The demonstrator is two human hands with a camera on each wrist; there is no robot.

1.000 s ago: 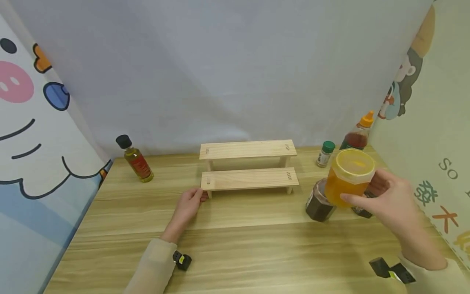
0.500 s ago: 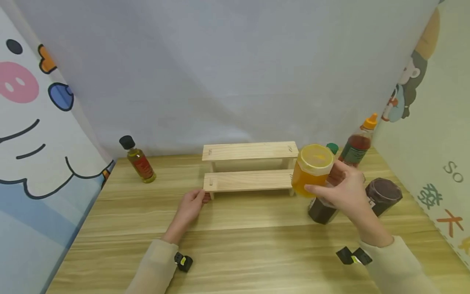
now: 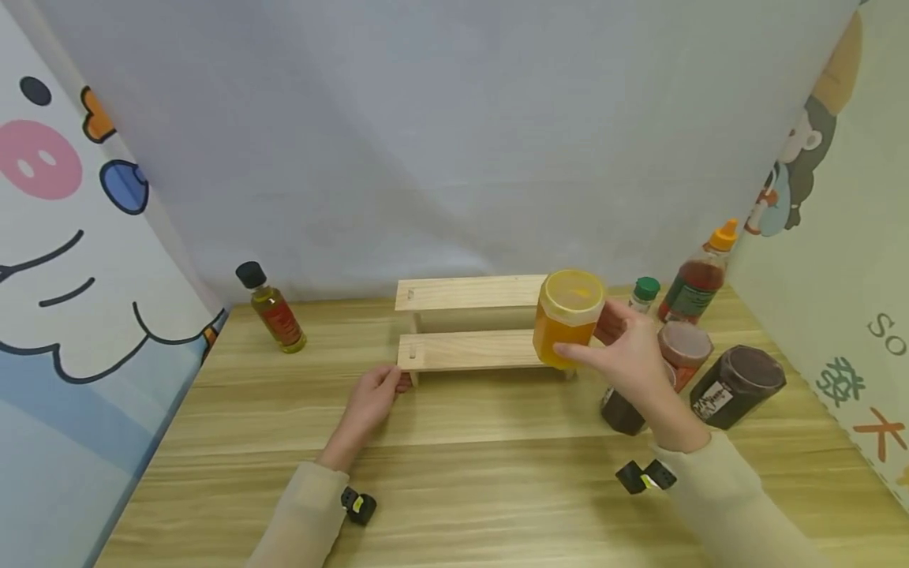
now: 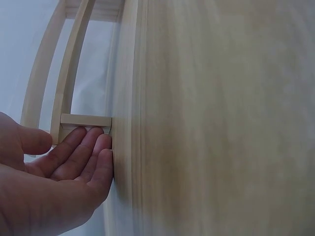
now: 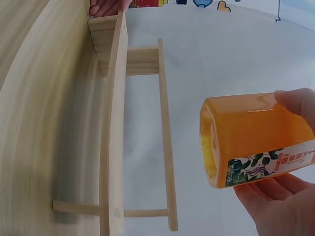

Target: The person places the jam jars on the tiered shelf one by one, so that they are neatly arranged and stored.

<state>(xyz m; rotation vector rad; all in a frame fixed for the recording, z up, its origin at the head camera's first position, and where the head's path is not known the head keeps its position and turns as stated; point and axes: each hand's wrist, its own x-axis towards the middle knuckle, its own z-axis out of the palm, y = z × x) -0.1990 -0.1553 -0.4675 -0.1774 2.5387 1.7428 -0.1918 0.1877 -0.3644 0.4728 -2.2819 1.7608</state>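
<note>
Right grip [image 3: 632, 355] firmly round the honey-coloured jar [image 3: 556, 323], thumb across its near side, and we're carrying it roughly upright! It has swung left, off the cluster on the right, and now covers the right end of the two-tier wooden stand [image 3: 472, 350]. For the work in hand, we judge that brings jar and stand together, though a gap shows between them from the right wrist, so no contact yet.

Over to our left grip [image 3: 372, 392], unmoved at the stand's left end: fingertips against the front leg [image 4: 86, 121], thumb beside the shelf end. Whether it pinches, we can't tell.

Edges now: the lower shelf's front lip sits lowest, the upper shelf [image 3: 469, 293] behind and higher; both could catch the jar's base. Room stretches leftward along both boards and across the near worktop [image 3: 461, 497]. Rightward it's tight: a green-capped shaker [image 3: 645, 293] just beyond our fingers, a dark jar [image 3: 623, 413] partly hidden by our wrist.
</note>
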